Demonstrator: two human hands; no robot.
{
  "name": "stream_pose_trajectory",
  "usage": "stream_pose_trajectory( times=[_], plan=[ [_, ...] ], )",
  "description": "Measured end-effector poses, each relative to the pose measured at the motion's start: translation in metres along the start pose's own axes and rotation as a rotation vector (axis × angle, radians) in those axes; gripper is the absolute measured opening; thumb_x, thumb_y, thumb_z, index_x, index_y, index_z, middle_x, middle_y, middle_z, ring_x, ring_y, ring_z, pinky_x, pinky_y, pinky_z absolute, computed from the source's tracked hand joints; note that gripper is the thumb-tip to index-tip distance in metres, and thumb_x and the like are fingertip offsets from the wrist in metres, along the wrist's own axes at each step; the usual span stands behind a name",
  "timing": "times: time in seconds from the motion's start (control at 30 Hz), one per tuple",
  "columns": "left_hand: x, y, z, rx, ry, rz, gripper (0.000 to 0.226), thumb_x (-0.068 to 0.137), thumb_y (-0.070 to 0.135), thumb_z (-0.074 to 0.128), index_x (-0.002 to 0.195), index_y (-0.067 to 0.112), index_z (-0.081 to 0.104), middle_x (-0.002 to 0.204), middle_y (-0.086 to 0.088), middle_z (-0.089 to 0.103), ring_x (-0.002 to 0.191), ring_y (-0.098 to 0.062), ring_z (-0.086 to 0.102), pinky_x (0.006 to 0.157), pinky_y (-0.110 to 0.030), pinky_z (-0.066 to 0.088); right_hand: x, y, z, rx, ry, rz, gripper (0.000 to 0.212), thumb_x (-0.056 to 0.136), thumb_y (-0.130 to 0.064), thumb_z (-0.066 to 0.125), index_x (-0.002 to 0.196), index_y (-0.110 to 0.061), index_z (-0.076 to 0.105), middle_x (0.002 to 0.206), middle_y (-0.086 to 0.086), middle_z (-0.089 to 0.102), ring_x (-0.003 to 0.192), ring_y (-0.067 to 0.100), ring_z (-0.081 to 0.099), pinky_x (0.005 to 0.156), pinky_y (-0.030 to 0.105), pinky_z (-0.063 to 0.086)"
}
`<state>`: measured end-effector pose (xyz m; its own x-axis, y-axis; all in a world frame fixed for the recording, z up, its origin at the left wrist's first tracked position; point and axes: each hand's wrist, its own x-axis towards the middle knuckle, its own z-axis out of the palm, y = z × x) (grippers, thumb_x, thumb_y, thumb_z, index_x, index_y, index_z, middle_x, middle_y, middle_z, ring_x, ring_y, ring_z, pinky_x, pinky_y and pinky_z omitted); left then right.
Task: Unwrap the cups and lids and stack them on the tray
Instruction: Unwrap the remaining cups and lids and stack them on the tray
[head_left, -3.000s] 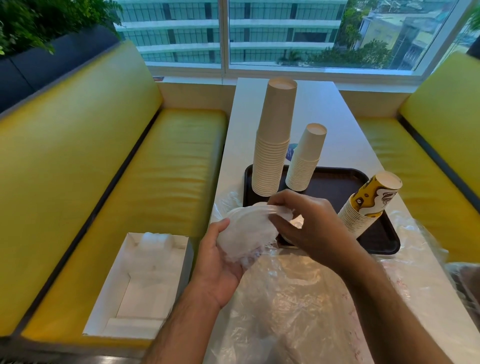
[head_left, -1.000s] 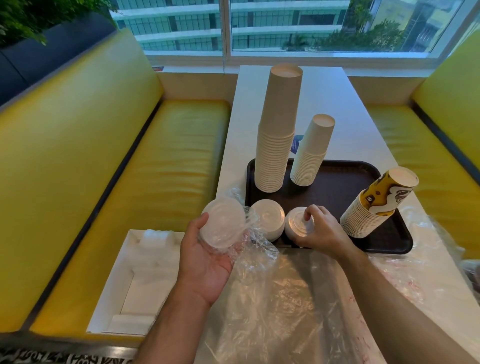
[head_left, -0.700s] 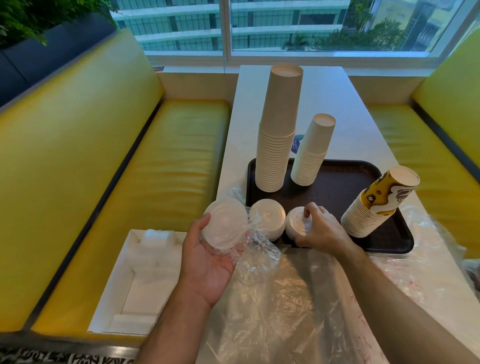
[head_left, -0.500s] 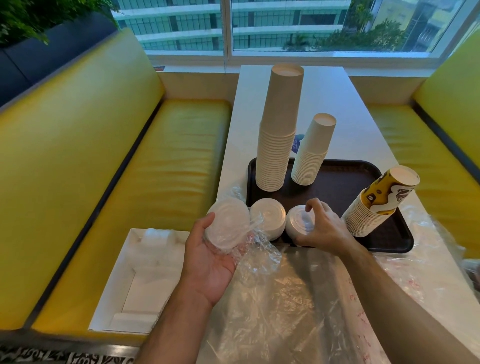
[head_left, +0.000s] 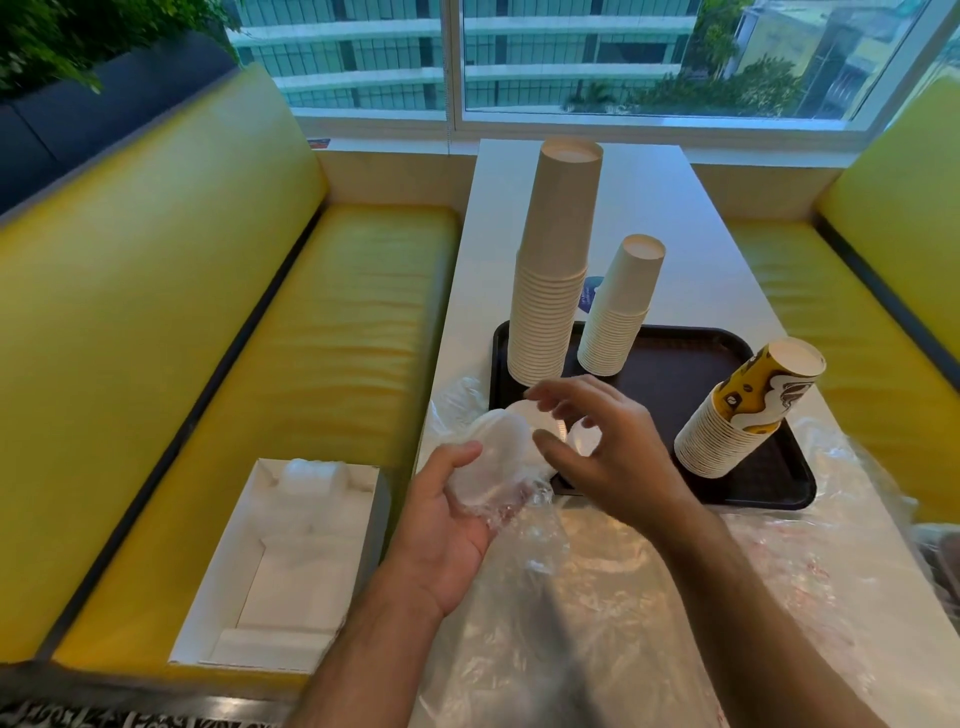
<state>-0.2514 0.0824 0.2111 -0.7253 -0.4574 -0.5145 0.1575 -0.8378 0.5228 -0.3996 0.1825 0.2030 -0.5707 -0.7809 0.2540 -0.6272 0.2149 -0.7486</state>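
My left hand grips a stack of clear plastic lids still partly in its thin wrap, just left of the dark tray. My right hand hovers beside the lids with fingers spread, holding nothing. Behind its fingers, white lids on the tray's near edge are mostly hidden. On the tray stand a tall stack of tan cups, a shorter white stack, and a leaning stack topped by a yellow patterned cup.
Crumpled clear plastic wrap covers the near end of the white table. An open white box with foam lies on the yellow bench to my left. Another yellow bench runs along the right, and a window is behind.
My right hand let go of the small lid stack on the tray and moved left toward the lids in my left hand. The left hand tilted its lids and lifted them slightly.
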Motion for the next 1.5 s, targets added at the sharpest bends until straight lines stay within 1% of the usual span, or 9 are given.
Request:
stream_pose_trajectory(
  times=[0.17, 0.3, 0.5, 0.73, 0.97, 1.17, 1.3, 1.4, 1.5],
  plan=[
    [-0.001, -0.003, 0.001, 0.033, 0.005, 0.018, 0.03, 0.093, 0.016, 0.061, 0.12, 0.006, 0.066, 0.12, -0.021, 0.071, 0.104, -0.034, 0.072, 0.09, -0.049, 0.058, -0.006, -0.011, 0.014, -0.034, -0.002, -0.149, 0.035, 0.089, -0.027, 0.077, 0.123, -0.031, 0.071, 0.127, -0.013, 0.064, 0.117, 0.002, 0.059, 0.095, 0.019, 0.054],
    [-0.004, -0.004, 0.004, 0.019, -0.016, -0.004, 0.028, 0.097, 0.026, 0.059, 0.118, 0.01, 0.069, 0.104, -0.017, 0.076, 0.087, -0.028, 0.076, 0.067, -0.039, 0.062, -0.011, -0.01, 0.019, -0.055, 0.115, -0.21, 0.036, 0.086, -0.026, 0.078, 0.122, -0.024, 0.073, 0.126, -0.006, 0.068, 0.116, 0.005, 0.064, 0.094, 0.024, 0.057],
    [-0.003, -0.004, 0.002, 0.005, -0.011, -0.036, 0.037, 0.096, 0.032, 0.06, 0.125, 0.01, 0.066, 0.104, -0.019, 0.075, 0.082, -0.028, 0.076, 0.062, -0.038, 0.061, -0.012, -0.012, 0.019, -0.099, 0.176, -0.232, 0.031, 0.082, -0.025, 0.083, 0.111, -0.02, 0.075, 0.12, -0.003, 0.071, 0.111, 0.01, 0.067, 0.093, 0.024, 0.057],
    [0.002, 0.0, -0.005, 0.038, 0.005, -0.002, 0.049, 0.087, 0.033, 0.064, 0.127, 0.005, 0.066, 0.114, -0.021, 0.072, 0.092, -0.028, 0.071, 0.084, -0.041, 0.056, -0.002, -0.019, -0.002, -0.136, -0.109, -0.134, 0.027, 0.087, -0.028, 0.078, 0.113, -0.031, 0.073, 0.11, -0.023, 0.059, 0.105, -0.001, 0.056, 0.09, 0.016, 0.048],
    [0.003, 0.005, -0.01, -0.012, 0.03, 0.045, 0.047, 0.082, 0.031, 0.066, 0.121, 0.004, 0.068, 0.117, -0.023, 0.07, 0.098, -0.033, 0.068, 0.105, -0.052, 0.045, -0.003, -0.019, -0.01, -0.074, 0.039, -0.123, 0.019, 0.085, -0.02, 0.08, 0.101, -0.028, 0.073, 0.108, -0.014, 0.062, 0.1, 0.004, 0.057, 0.079, 0.013, 0.049],
    [0.004, 0.011, -0.01, -0.045, 0.038, 0.008, 0.05, 0.098, 0.041, 0.05, 0.13, 0.005, 0.064, 0.118, -0.023, 0.071, 0.096, -0.03, 0.069, 0.077, -0.038, 0.058, -0.013, -0.016, 0.0, -0.126, -0.263, -0.065, 0.038, 0.072, -0.04, 0.089, 0.1, -0.042, 0.064, 0.137, -0.027, 0.042, 0.128, 0.001, 0.039, 0.107, 0.029, 0.045],
    [0.002, 0.013, -0.009, -0.066, 0.018, -0.025, 0.051, 0.097, 0.042, 0.053, 0.13, 0.005, 0.064, 0.115, -0.022, 0.072, 0.093, -0.03, 0.071, 0.075, -0.038, 0.061, -0.014, -0.012, 0.003, -0.108, -0.313, -0.015, 0.047, 0.07, -0.045, 0.09, 0.104, -0.045, 0.059, 0.147, -0.029, 0.036, 0.132, 0.002, 0.038, 0.111, 0.034, 0.045],
    [0.002, 0.011, -0.009, -0.064, 0.009, -0.045, 0.054, 0.091, 0.039, 0.058, 0.131, 0.004, 0.063, 0.124, -0.024, 0.069, 0.107, -0.033, 0.066, 0.093, -0.042, 0.052, -0.013, -0.01, 0.0, -0.078, -0.383, 0.005, 0.045, 0.069, -0.044, 0.091, 0.1, -0.042, 0.058, 0.138, -0.033, 0.038, 0.127, -0.001, 0.042, 0.1, 0.016, 0.049],
    [0.004, 0.01, -0.012, -0.073, 0.022, -0.016, 0.05, 0.088, 0.036, 0.06, 0.128, 0.006, 0.065, 0.118, -0.02, 0.072, 0.101, -0.03, 0.068, 0.085, -0.04, 0.055, -0.013, -0.006, -0.005, 0.0, -0.375, 0.054, 0.046, 0.065, -0.047, 0.092, 0.097, -0.041, 0.059, 0.128, -0.04, 0.038, 0.121, -0.011, 0.041, 0.088, 0.007, 0.05]
  ],
)
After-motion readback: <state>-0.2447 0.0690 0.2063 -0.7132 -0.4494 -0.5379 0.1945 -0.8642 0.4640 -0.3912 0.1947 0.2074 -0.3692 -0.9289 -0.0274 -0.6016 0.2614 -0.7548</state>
